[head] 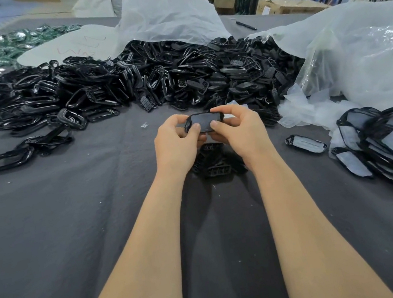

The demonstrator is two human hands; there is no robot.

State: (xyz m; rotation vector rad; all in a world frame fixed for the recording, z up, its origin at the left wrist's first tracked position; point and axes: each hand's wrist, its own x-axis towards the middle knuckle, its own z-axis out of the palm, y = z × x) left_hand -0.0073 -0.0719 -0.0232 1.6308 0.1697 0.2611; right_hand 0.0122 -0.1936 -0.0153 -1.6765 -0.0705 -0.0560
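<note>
Both my hands hold one small black plastic shell with a grey face above the dark table. My left hand grips its left end, thumb on the grey face. Gripping the right end is my right hand, its thumb also on top. Under my hands lie a few loose black button parts.
A big heap of black frames and black button pieces spreads across the table behind my hands. Clear plastic bags lie at the right, above a pile of finished grey-faced shells. Green circuit boards lie far left.
</note>
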